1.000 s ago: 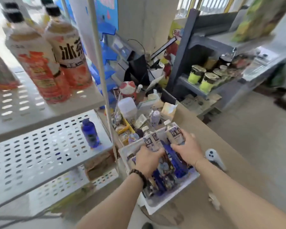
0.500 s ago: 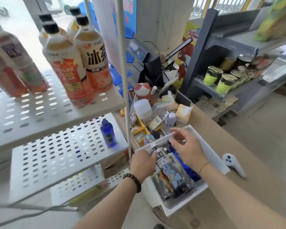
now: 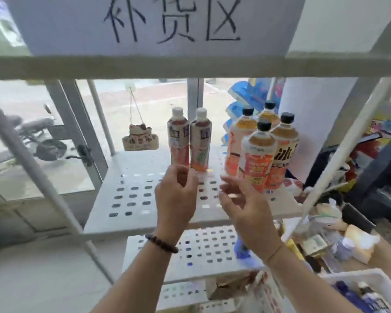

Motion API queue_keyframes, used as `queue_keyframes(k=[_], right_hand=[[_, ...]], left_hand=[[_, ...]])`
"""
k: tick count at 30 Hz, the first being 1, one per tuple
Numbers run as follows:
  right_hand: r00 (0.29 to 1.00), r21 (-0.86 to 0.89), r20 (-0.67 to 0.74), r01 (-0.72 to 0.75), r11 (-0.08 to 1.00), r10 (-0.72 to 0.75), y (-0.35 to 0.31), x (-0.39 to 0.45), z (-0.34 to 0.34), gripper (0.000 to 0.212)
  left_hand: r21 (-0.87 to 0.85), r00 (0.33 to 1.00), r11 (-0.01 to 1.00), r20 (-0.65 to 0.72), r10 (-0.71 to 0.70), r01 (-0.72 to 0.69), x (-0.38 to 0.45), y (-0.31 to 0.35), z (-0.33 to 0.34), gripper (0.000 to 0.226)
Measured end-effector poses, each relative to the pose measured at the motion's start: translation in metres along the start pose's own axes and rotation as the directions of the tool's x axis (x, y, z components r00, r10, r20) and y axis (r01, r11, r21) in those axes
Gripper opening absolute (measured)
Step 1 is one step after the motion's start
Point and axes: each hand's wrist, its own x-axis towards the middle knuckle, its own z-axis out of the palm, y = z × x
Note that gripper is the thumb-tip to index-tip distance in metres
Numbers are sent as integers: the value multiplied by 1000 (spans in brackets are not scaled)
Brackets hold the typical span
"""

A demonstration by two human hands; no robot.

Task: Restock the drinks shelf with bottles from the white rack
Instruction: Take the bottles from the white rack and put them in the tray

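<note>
Both hands at mid-frame over the shelf (image 3: 131, 199). Left hand (image 3: 176, 197) loosely curled, holding nothing; right hand (image 3: 242, 206) fingers spread wide beside the bottles (image 3: 257, 159).

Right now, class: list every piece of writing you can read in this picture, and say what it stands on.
"补货区": handwritten on the white paper sign on the rack's top rail.
"冰": on the black-capped bottle, cut off.
White-capped bottles: labels blurred.
Hanging cat plaque: characters too blurred.

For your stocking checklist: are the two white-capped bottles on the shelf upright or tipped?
Upright. The two white-capped bottles stand side by side on the perforated shelf, caps pointing up, beyond both hands.
</note>
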Motion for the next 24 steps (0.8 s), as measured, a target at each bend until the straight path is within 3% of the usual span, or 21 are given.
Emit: queue_keyframes(k=[1, 3, 6, 8, 11, 14, 20, 24], right_hand=[[999, 4, 1, 36, 999, -36, -7, 18, 19, 46], [999, 12, 1, 41, 999, -41, -14, 57, 50, 57], [994, 3, -30, -101, 995, 101, -16, 117, 82, 78], [977, 44, -4, -211, 976, 212, -12, 143, 91, 86], [970, 58, -44, -238, 970, 240, 8, 163, 99, 81], [968, 59, -120, -216, 975, 222, 19, 162, 101, 68], [982, 194, -116, -123, 973, 147, -5, 96, 76, 63], [990, 224, -43, -122, 967, 134, -26, 24, 22, 61]], left_hand=[[13, 1000, 1000, -16, 6, -6, 23, -8, -4, 10], [33, 1000, 999, 18, -9, 8, 62, -20, -2, 37], [75, 990, 996, 123, -62, 53, 110, -30, 3, 85], [34, 979, 997, 190, -69, 64, 132, -35, 7, 98], [-80, 962, 995, 272, -30, 54, 148, -45, 11, 84], [-92, 969, 996, 244, 31, -9, 149, -56, 9, 59], [-87, 967, 994, 241, 89, -69, 101, -51, -16, 71], [-72, 925, 986, 341, 165, -149, 29, -18, -37, 61]])
